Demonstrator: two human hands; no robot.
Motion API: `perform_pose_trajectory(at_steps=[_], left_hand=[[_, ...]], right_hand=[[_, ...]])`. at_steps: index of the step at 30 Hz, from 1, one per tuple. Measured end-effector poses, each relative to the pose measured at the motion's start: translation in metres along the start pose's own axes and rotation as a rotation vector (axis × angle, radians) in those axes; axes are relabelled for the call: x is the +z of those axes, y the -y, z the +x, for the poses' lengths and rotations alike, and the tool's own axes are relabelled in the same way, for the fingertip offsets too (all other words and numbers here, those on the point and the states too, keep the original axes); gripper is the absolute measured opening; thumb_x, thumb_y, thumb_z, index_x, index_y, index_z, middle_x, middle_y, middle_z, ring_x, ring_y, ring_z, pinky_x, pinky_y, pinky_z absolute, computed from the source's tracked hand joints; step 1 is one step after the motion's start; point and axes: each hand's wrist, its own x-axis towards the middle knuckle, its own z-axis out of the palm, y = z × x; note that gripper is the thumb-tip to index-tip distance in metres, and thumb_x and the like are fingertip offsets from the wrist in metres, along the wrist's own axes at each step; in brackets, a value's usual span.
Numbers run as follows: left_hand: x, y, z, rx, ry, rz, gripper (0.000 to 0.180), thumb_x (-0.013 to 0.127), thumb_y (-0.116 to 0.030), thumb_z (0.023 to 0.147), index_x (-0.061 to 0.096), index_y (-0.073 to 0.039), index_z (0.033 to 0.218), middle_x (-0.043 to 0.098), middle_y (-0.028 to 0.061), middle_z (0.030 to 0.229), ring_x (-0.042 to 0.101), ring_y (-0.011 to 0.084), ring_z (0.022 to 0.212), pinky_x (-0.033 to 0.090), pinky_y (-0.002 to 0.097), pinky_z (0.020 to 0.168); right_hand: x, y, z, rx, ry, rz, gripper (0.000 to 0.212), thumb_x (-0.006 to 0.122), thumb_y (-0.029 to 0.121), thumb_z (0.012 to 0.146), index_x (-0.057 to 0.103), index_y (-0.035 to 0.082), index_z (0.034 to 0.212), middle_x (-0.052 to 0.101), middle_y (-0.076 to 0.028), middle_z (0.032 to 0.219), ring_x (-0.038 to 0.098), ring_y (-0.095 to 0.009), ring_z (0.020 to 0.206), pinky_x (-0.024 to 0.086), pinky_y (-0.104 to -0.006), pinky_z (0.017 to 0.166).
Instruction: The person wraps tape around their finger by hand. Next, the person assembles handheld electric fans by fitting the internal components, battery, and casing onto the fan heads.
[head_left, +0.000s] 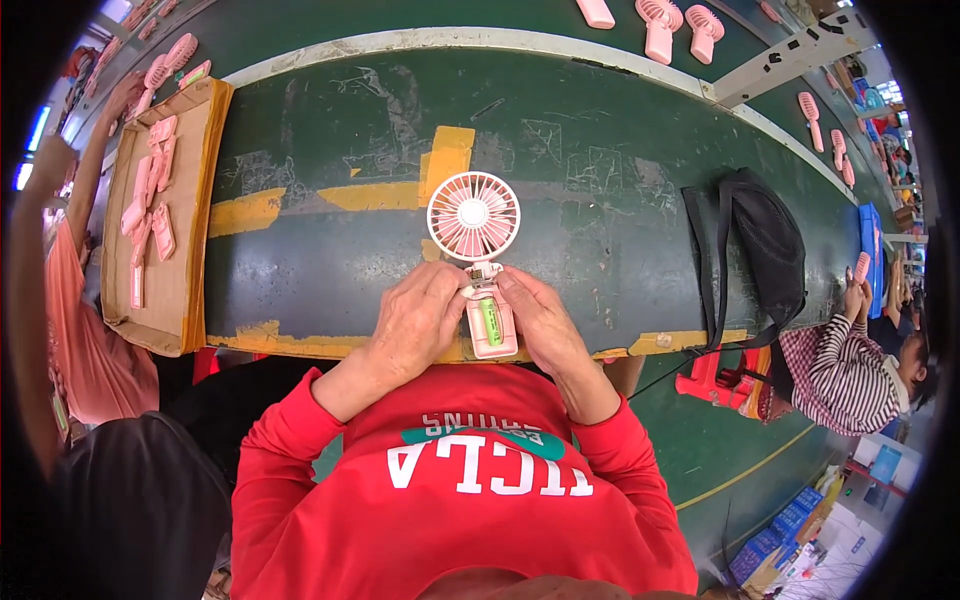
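Observation:
A pink handheld fan [474, 216] lies at the near edge of the green worktable, its round grille pointing away from me. Its handle is uncovered and shows a green cylindrical battery [491, 321] inside. My left hand [418, 312] pinches the neck of the fan from the left, fingers closed near the small parts below the grille. From the other side my right hand [543, 318] grips the handle's upper right edge, thumb along it. Fingertips cover some of the small parts at the neck.
At left a cardboard tray [195, 220] holds several pink fan handle pieces. A black bag [765, 245] with straps lies on the table at right. Beyond a pale rail, more pink fans [660, 28] rest on a green surface. Other people work at both sides.

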Motion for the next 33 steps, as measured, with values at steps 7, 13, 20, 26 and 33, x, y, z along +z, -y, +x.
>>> perform_pose_trajectory(at_steps=[7,13,20,26,33], left_hand=[[-0.003,-0.003,0.001,0.184,0.030,0.073,0.041,0.060,0.002,0.068,0.058,0.002,0.109,0.057,0.0117,0.085,0.059,0.0284,0.073,0.050,0.0372,0.062],[-0.005,-0.005,0.004,0.250,0.051,0.161,0.035,0.061,0.001,0.066,0.060,0.003,0.101,0.060,0.0133,0.088,0.061,0.0276,0.072,0.051,0.0356,0.059],[-0.008,-0.012,0.008,0.259,0.114,0.228,0.038,0.060,-0.004,0.065,0.059,0.005,0.102,0.057,0.0130,0.088,0.060,0.0271,0.073,0.051,0.0355,0.061],[-0.010,-0.012,0.009,0.297,0.174,0.238,0.036,0.059,-0.005,0.065,0.058,0.007,0.100,0.056,0.0123,0.087,0.058,0.0252,0.073,0.051,0.0348,0.063],[-0.014,-0.012,0.012,0.292,0.224,0.202,0.037,0.059,-0.005,0.065,0.058,0.006,0.100,0.055,0.0115,0.087,0.057,0.0244,0.072,0.051,0.0354,0.062]], right_hand=[[-0.003,0.002,-0.001,0.045,0.028,0.019,0.036,0.041,0.020,0.097,0.045,-0.002,0.125,0.057,-0.007,0.110,0.056,-0.011,0.097,0.047,-0.0248,0.082],[-0.002,0.009,-0.006,-0.044,0.186,-0.105,0.039,0.045,0.007,0.092,0.039,0.000,0.130,0.053,-0.004,0.115,0.050,-0.008,0.102,0.043,-0.0234,0.087],[-0.002,0.007,-0.004,-0.045,0.166,-0.082,0.037,0.046,0.003,0.092,0.041,-0.001,0.128,0.055,-0.005,0.113,0.053,-0.009,0.100,0.045,-0.0235,0.084],[-0.003,0.006,-0.004,-0.021,0.156,-0.096,0.038,0.046,0.003,0.092,0.040,-0.001,0.129,0.055,-0.005,0.113,0.054,-0.008,0.099,0.045,-0.0234,0.084],[0.000,0.009,-0.005,-0.017,0.156,-0.037,0.035,0.045,0.001,0.091,0.042,-0.002,0.126,0.056,-0.005,0.111,0.054,-0.009,0.099,0.046,-0.0236,0.084]])
